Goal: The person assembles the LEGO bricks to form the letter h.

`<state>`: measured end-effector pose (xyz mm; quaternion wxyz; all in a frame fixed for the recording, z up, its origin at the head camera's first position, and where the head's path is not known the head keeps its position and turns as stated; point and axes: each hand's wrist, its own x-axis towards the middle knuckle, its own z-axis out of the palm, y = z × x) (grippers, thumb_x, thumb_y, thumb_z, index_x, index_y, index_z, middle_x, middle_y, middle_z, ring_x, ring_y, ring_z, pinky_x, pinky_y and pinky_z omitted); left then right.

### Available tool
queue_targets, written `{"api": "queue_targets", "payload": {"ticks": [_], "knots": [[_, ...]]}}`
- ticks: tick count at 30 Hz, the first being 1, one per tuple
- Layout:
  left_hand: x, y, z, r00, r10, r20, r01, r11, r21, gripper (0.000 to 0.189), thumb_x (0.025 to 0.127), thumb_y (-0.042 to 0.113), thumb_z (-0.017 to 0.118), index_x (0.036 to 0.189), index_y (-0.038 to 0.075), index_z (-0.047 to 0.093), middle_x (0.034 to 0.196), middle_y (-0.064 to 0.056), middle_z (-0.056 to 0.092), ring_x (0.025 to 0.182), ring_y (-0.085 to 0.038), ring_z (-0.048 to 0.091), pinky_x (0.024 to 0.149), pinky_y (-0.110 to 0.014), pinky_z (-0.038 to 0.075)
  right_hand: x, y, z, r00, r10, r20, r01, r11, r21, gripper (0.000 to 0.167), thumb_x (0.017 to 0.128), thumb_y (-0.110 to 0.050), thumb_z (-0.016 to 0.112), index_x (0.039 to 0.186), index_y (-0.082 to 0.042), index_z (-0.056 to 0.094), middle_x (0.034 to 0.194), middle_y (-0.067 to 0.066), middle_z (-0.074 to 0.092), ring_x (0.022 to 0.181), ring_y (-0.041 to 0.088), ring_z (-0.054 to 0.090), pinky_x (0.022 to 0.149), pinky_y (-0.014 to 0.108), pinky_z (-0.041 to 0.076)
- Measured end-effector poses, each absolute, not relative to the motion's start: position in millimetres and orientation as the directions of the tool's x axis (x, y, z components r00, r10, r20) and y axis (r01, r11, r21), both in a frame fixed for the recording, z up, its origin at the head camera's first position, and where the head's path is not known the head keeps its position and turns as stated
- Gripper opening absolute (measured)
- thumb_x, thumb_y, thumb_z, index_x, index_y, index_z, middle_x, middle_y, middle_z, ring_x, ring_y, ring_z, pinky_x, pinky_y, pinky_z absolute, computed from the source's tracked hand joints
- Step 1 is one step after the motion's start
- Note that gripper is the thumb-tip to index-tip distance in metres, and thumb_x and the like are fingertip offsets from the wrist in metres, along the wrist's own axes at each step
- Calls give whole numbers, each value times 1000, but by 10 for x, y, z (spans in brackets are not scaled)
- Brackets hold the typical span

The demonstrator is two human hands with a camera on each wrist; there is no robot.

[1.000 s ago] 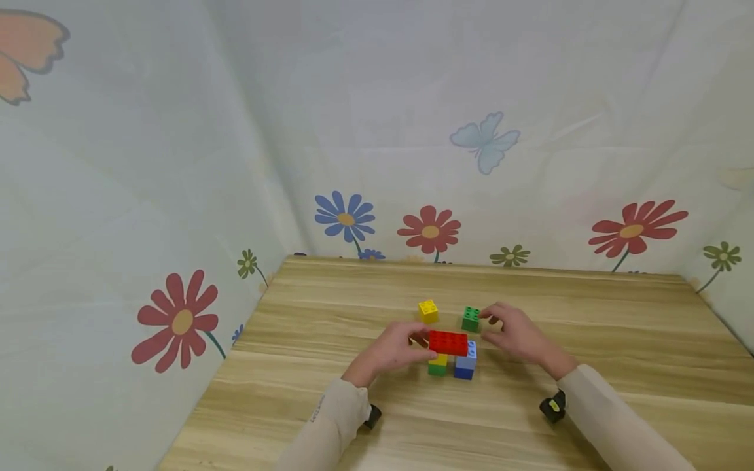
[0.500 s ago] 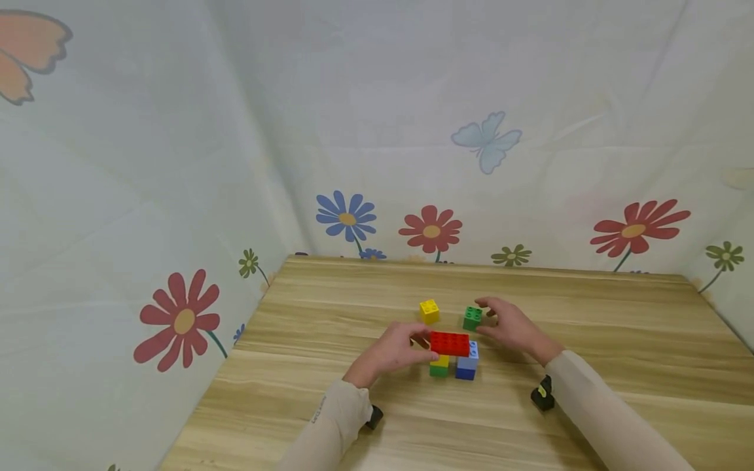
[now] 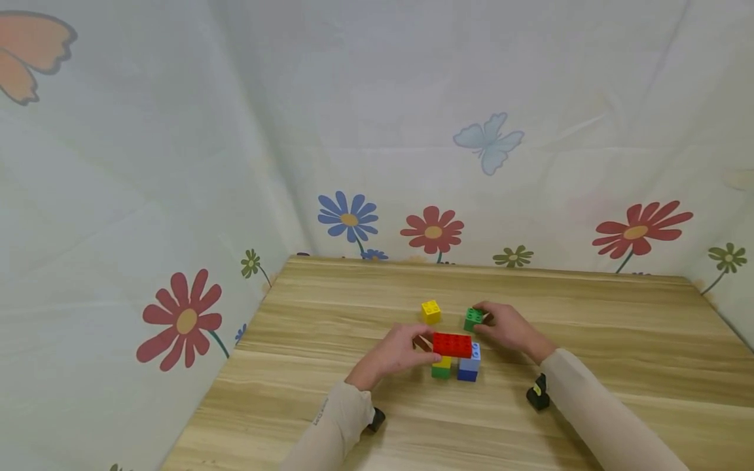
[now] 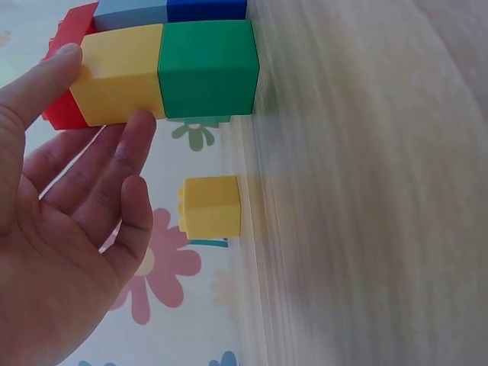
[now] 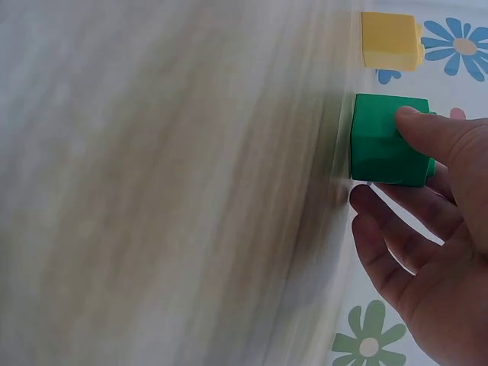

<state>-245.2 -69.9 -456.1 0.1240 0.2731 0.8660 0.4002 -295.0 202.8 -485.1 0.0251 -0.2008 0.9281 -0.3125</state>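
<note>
My left hand (image 3: 397,353) grips the left end of a red building block (image 3: 452,345), thumb at the near side and fingers at the far side. The red block bridges two short stacks: a yellow block (image 4: 122,74) on a green block (image 4: 208,69), and a light blue block (image 3: 474,353) on a dark blue block (image 3: 468,375). Behind them, my right hand (image 3: 511,329) pinches a separate small green block (image 5: 390,141) from its right side. In the right wrist view the thumb lies on one face of it, and its base is at the tabletop.
A loose yellow block (image 3: 430,312) stands on the wooden table (image 3: 330,307), left of the small green block and behind the bridge. A white curtain (image 3: 377,118) printed with flowers and butterflies hangs behind the table and along its left side.
My right hand has moved left to the separate green block, and its fingers have closed on that block. The left hand stays at the red block.
</note>
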Motion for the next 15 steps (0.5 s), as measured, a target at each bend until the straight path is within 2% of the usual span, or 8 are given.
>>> {"api": "queue_targets", "payload": {"ticks": [6,15], "knots": [[-2433,-647,-4567,-800,600,8,386,505,772,35,84,33,72,114,18,64,101,13,62,84,-3,59,74,-22,49,-2858,2048,-4770,-923,-375,82,-350,732,-584,37,91,-19,65,123,-2,56,106,5,63,93,21,60,79,38,51],[-2410,-600,-4531,-787,615,42,411,472,780,29,86,29,71,111,16,65,100,12,63,82,-3,60,72,-21,49,-2663,1997,-4433,-890,-421,177,-443,701,-559,38,90,-22,65,122,-2,57,101,2,64,91,19,60,73,32,51]]}}
